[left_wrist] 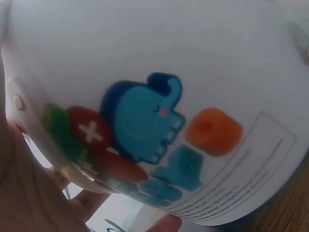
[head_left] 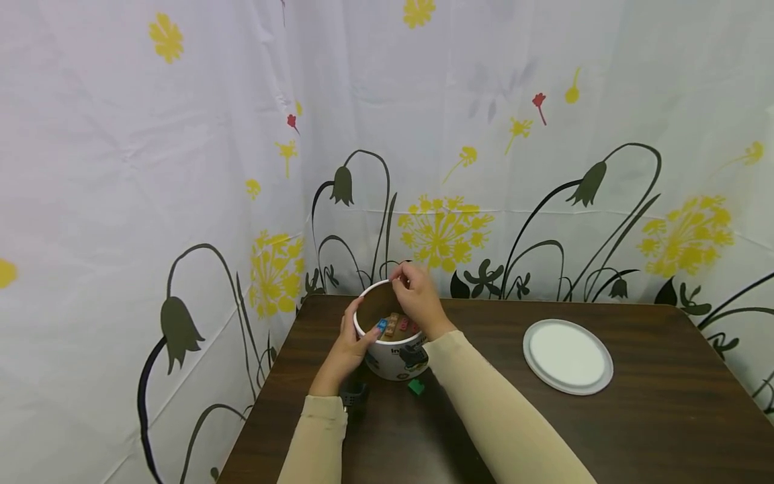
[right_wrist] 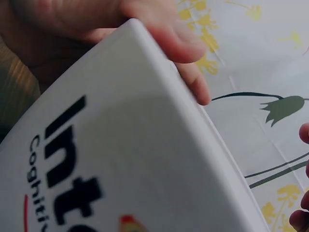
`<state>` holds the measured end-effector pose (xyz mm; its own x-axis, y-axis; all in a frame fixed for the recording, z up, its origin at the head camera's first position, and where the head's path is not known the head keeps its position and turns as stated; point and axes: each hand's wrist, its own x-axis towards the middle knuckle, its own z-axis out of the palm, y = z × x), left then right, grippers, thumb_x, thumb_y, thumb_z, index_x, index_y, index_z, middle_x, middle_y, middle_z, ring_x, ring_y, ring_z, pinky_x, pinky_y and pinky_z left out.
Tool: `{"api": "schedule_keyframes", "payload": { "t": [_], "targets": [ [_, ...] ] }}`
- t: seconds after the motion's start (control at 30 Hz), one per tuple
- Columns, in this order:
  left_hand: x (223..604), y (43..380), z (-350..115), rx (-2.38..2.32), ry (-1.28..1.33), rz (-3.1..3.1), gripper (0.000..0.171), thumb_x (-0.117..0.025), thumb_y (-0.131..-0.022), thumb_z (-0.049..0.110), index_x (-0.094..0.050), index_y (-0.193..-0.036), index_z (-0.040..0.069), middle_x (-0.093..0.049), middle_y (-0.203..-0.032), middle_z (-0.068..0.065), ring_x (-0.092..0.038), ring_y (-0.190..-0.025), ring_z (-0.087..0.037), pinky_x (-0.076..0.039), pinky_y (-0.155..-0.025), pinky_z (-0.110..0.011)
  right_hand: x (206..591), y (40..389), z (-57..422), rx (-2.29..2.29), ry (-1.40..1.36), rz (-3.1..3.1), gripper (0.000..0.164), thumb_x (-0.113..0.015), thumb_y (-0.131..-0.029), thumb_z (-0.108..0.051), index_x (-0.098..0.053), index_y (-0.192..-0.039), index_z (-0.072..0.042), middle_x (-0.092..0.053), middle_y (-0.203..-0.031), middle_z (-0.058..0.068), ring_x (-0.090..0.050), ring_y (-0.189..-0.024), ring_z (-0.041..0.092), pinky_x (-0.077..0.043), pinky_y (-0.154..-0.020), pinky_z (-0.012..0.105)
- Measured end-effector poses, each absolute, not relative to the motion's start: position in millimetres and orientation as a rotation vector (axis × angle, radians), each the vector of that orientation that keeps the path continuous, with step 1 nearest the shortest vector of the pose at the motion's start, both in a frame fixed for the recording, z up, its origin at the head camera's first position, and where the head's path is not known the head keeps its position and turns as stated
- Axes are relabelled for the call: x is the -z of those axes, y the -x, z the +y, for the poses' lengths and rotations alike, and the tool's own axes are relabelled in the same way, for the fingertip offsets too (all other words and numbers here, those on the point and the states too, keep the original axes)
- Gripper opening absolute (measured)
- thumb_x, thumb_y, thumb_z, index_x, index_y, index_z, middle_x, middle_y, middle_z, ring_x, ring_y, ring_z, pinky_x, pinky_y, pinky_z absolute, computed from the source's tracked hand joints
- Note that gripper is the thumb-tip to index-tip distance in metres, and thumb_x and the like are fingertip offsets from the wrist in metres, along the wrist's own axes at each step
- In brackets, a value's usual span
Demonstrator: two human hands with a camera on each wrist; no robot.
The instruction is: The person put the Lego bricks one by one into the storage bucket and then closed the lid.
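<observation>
A white round bucket with printed pictures stands on the brown table, its top facing me. My left hand grips its left wall, the thumb over the rim beside a blue block inside. In the left wrist view, fingers reach under a pale strap on the bucket wall. My right hand holds the far right rim with curled fingers; the right wrist view shows fingertips bent over the edge. A brown block and pink blocks lie inside, partly hidden by the right hand.
On the table just in front of the bucket lies a small green block. A round white lid rests flat to the right. Behind the table hangs a white flowered curtain. A dark band shows by the left wrist.
</observation>
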<state>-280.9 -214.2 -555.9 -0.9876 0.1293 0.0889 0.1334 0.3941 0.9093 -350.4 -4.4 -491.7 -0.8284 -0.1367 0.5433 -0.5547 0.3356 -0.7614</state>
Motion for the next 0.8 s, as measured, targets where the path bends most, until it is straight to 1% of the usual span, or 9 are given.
{"api": "schedule_keyframes", "payload": {
  "t": [0.13, 0.23, 0.37, 0.47, 0.57, 0.63, 0.7, 0.73, 0.8],
  "targets": [
    [556.9, 280.7, -214.0, 1.728, 0.267, -2.615, 0.089, -0.068, -0.1, 0.045, -0.015, -0.172, 0.037, -0.017, -0.175, -0.022, -0.038, -0.152, -0.053, -0.036, -0.122, -0.07, 494.7, 345.1, -2.6, -1.435, -0.659, -2.221, 0.009, -0.062, -0.1, -0.006, -0.07, -0.096, -0.009, -0.06, -0.084, 0.005, -0.053, -0.079, 0.019, -0.047, -0.074, 0.035],
    [556.3, 280.6, -214.9, 1.721, 0.257, -2.622, 0.089, -0.068, -0.1, 0.048, -0.014, -0.171, 0.041, -0.016, -0.176, -0.02, -0.04, -0.151, -0.052, -0.037, -0.121, -0.07, 500.6, 338.7, 0.1, -1.359, -0.705, -2.191, 0.011, -0.062, -0.099, -0.006, -0.071, -0.096, -0.011, -0.062, -0.083, 0.003, -0.054, -0.075, 0.018, -0.048, -0.071, 0.035],
    [555.0, 283.2, -216.0, 1.702, 0.237, -2.623, 0.089, -0.069, -0.099, 0.051, -0.016, -0.17, 0.042, -0.02, -0.173, -0.02, -0.042, -0.15, -0.053, -0.037, -0.121, -0.07, 519.1, 322.5, 8.1, -1.202, -0.682, -2.179, 0.016, -0.059, -0.097, -0.004, -0.073, -0.094, -0.011, -0.066, -0.084, 0.003, -0.054, -0.08, 0.022, -0.046, -0.081, 0.042],
    [554.3, 285.1, -215.6, 1.703, 0.228, -2.622, 0.089, -0.069, -0.098, 0.05, -0.018, -0.17, 0.041, -0.022, -0.171, -0.021, -0.04, -0.15, -0.053, -0.036, -0.121, -0.071, 535.1, 308.5, 16.7, -1.109, -0.69, -2.194, 0.018, -0.057, -0.099, -0.003, -0.072, -0.094, -0.011, -0.069, -0.091, 0.004, -0.055, -0.087, 0.025, -0.045, -0.09, 0.049],
    [553.9, 285.7, -215.6, 1.705, 0.228, -2.614, 0.09, -0.07, -0.098, 0.05, -0.018, -0.17, 0.04, -0.022, -0.171, -0.021, -0.04, -0.15, -0.053, -0.036, -0.121, -0.072, 544.2, 298.9, 23.5, -1.1, -0.746, -2.211, 0.018, -0.055, -0.104, -0.005, -0.071, -0.099, -0.012, -0.069, -0.099, 0.004, -0.06, -0.101, 0.027, -0.046, -0.108, 0.055],
    [553.8, 285.9, -215.1, 1.704, 0.231, -2.605, 0.09, -0.07, -0.097, 0.05, -0.019, -0.17, 0.04, -0.022, -0.172, -0.021, -0.04, -0.151, -0.053, -0.035, -0.121, -0.073, 545.8, 291.4, 27.2, -1.152, -0.757, -2.223, 0.016, -0.056, -0.107, -0.007, -0.07, -0.102, -0.012, -0.07, -0.113, 0.006, -0.061, -0.119, 0.029, -0.042, -0.12, 0.059],
    [554.7, 285.4, -214.2, 1.703, 0.235, -2.601, 0.09, -0.07, -0.097, 0.05, -0.019, -0.171, 0.039, -0.022, -0.172, -0.021, -0.04, -0.151, -0.054, -0.035, -0.121, -0.073, 549.8, 280.9, 30.0, -1.198, -0.731, -2.223, 0.013, -0.058, -0.108, -0.009, -0.07, -0.105, -0.014, -0.068, -0.129, 0.008, -0.056, -0.135, 0.032, -0.037, -0.124, 0.063],
    [555.5, 284.5, -213.8, 1.698, 0.234, -2.603, 0.09, -0.07, -0.098, 0.049, -0.019, -0.171, 0.038, -0.022, -0.172, -0.021, -0.039, -0.151, -0.054, -0.035, -0.121, -0.073, 552.4, 273.8, 30.9, -1.225, -0.711, -2.214, 0.012, -0.06, -0.107, -0.009, -0.07, -0.107, -0.014, -0.066, -0.137, 0.01, -0.053, -0.141, 0.035, -0.037, -0.124, 0.064],
    [557.4, 282.2, -213.4, 1.702, 0.225, -2.605, 0.09, -0.07, -0.097, 0.047, -0.019, -0.171, 0.037, -0.022, -0.173, -0.022, -0.039, -0.151, -0.055, -0.034, -0.122, -0.073, 559.4, 256.7, 32.1, -1.272, -0.655, -2.193, 0.012, -0.063, -0.105, -0.008, -0.07, -0.113, -0.015, -0.06, -0.148, 0.012, -0.047, -0.147, 0.037, -0.037, -0.121, 0.063]
  ]
}}
